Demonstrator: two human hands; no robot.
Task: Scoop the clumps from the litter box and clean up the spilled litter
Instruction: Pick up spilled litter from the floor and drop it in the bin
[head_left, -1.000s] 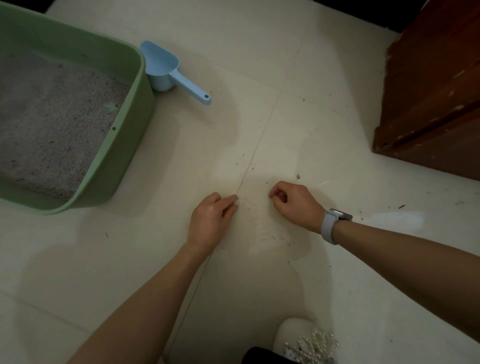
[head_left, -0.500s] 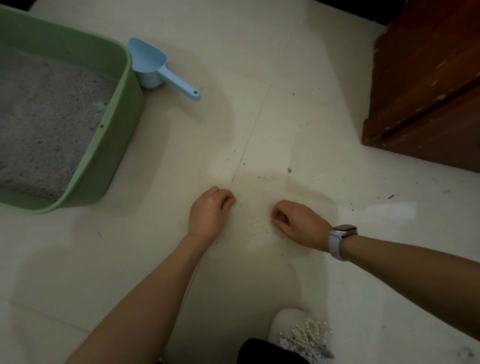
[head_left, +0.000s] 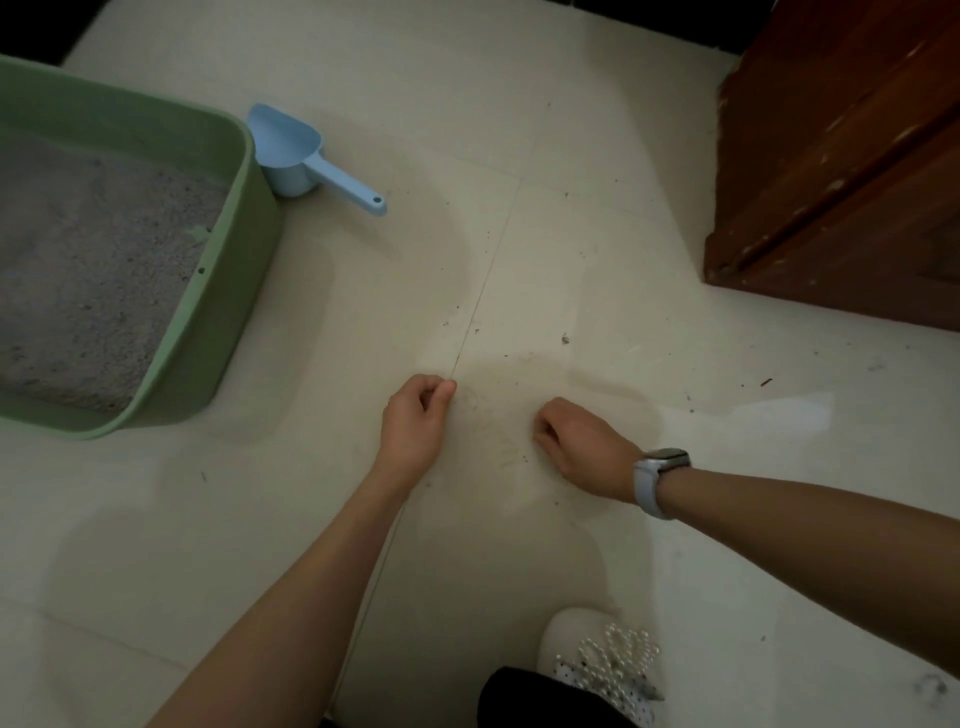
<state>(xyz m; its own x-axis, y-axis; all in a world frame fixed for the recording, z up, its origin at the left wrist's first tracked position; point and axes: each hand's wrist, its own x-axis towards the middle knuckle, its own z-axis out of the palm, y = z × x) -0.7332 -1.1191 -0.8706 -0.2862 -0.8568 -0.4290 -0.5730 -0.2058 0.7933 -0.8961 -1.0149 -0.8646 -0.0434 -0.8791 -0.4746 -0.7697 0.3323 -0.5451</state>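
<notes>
On my feed the green litter box (head_left: 208, 312) sits at the left edge, grey litter inside; the blue scoop (head_left: 301, 156) lies on the floor touching its upper right corner, handle pointing right; at centre the left hand (head_left: 413, 423) rests on the tile with fingers curled, thumb against forefinger, can't tell if it's pinching grains; faint spilled litter (head_left: 498, 431) lies between the hands; the right hand (head_left: 582, 441), watch (head_left: 660, 478) on the wrist, is curled knuckles-down, grip unclear; wooden cabinet (head_left: 841, 182) upper right.
</notes>
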